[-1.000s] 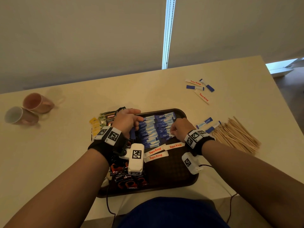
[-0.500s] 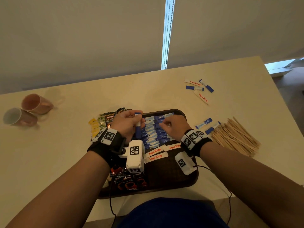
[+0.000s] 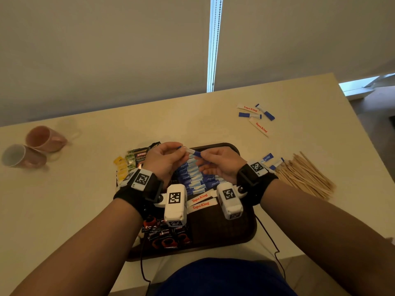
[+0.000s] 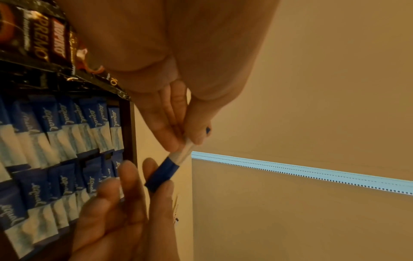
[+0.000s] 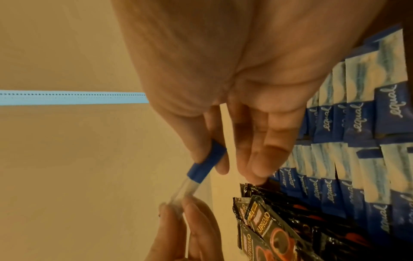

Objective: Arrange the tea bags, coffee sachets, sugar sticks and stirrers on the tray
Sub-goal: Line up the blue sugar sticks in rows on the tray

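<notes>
Both hands hold one blue and white sugar stick (image 3: 192,152) above the far end of the dark brown tray (image 3: 233,233). My left hand (image 3: 165,157) pinches its white end (image 4: 184,153); my right hand (image 3: 218,162) pinches its blue end (image 5: 206,163). Rows of blue sugar sticks (image 3: 195,178) lie on the tray below, with two white Tapa King sticks (image 3: 199,201) nearer me. Black coffee sachets (image 3: 166,237) fill the tray's near left corner. More coffee sachets (image 3: 141,155) and yellow-green tea bags (image 3: 123,167) lie left of the tray. Wooden stirrers (image 3: 305,176) are piled on the right.
Several loose sugar sticks (image 3: 255,115) lie on the far right of the table, and two more (image 3: 272,160) between tray and stirrers. Two pink mugs (image 3: 34,148) lie on their sides at the far left. Camera cables hang over the table's near edge.
Both hands have risen from the rows of sticks on the tray. The left hand picked up one blue stick, and the right hand came over and took its other end.
</notes>
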### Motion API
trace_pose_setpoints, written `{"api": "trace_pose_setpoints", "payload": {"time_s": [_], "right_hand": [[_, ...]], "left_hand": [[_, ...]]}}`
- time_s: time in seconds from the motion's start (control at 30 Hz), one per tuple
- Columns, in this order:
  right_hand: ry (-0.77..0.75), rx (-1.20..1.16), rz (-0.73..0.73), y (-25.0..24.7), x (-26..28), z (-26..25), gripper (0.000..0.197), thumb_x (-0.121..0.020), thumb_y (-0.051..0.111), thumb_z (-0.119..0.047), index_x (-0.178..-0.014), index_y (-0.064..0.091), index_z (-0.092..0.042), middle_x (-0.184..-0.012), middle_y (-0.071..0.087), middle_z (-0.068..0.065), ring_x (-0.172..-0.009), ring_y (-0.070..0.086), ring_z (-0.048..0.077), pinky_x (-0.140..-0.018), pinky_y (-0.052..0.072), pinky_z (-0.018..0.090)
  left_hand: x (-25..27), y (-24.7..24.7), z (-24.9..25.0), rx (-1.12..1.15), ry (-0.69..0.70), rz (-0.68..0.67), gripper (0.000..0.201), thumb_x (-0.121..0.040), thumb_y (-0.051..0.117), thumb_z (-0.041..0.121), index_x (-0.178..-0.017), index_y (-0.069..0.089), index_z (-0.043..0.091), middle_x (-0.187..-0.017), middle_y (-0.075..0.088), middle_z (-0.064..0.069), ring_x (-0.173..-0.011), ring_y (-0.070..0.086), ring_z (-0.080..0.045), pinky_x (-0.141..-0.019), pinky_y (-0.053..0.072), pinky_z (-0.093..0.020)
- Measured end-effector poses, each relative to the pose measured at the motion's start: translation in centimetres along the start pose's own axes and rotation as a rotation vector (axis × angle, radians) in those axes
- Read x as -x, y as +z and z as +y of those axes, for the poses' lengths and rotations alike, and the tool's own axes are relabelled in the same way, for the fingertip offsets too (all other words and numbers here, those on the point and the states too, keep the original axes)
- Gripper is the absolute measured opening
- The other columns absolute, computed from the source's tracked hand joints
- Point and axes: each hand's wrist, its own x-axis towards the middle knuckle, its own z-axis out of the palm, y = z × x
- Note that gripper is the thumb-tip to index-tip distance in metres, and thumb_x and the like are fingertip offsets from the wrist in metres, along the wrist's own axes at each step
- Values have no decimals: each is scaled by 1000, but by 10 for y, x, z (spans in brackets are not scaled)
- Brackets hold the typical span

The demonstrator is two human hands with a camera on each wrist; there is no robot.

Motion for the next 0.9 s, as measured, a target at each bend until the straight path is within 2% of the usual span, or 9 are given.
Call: {"api": "trace_pose_setpoints", "payload": {"time_s": [0.1,0.2,0.37,0.47,0.53,0.6,0.67,0.77,0.9], "right_hand": [[-109,-67,101,-2,-1,0,21,-94,60,-3,-109,64,12,-80,68,15,-64,62,18,-58,53,21],[-181,-113,184,-2,-3,-4,10,-89,67,-1,-94,67,9,-67,64,12,-54,56,15,-51,46,23],[-303,249,310,5,-2,-6,13,-85,76,-8,-80,69,2,-56,64,8,-46,55,14,-47,46,26],[-398,359,295,13,3,-8,14,-84,77,-9,-81,71,3,-61,68,10,-49,61,12,-51,51,25],[-450,458,246,16,7,-11,11,-84,78,-10,-88,76,0,-70,71,4,-54,63,0,-57,49,14],[-477,582,202,18,11,-14,13,-86,74,-9,-98,77,-4,-80,72,-2,-63,63,-11,-61,44,3],[-505,626,188,14,9,-15,14,-88,71,-8,-101,78,-9,-85,73,-3,-72,67,-6,-69,50,9],[-521,652,308,1,-1,-12,11,-84,75,-19,-95,77,-20,-83,73,-2,-73,68,12,-74,59,32],[-435,608,295,-8,-6,-10,4,-85,75,-20,-86,75,-24,-76,72,-2,-67,65,9,-70,56,31]], "left_hand": [[1,-1,-3,-140,-42,-28,12,-86,69,-7,-91,63,3,-84,70,-11,-80,72,-23,-72,62,-30],[4,0,-5,-506,-36,-59,15,-84,75,0,-89,64,10,-86,72,-12,-76,72,-21,-70,62,-36],[2,9,-4,-935,251,15,19,-80,81,16,-87,67,27,-87,66,2,-77,63,-13,-74,54,-30],[4,21,0,-667,119,21,19,-93,69,24,-98,73,7,-86,74,-6,-77,72,-19,-75,60,-31],[6,27,5,-372,-58,2,28,-97,64,27,-99,72,-1,-90,76,-14,-84,75,-24,-76,62,-31],[6,27,7,-287,-81,-21,25,-97,64,17,-106,70,-5,-95,76,-18,-88,75,-25,-76,62,-29],[6,23,7,-256,-62,-18,19,-98,59,4,-110,68,-7,-93,75,-20,-82,75,-23,-74,62,-27],[6,18,8,-187,-76,-10,16,-100,52,-1,-100,68,-4,-79,75,-16,-70,75,-17,-64,61,-21],[4,15,7,-211,-90,-56,16,-100,53,2,-103,68,-1,-87,75,-17,-73,75,-17,-68,61,-23]]}}
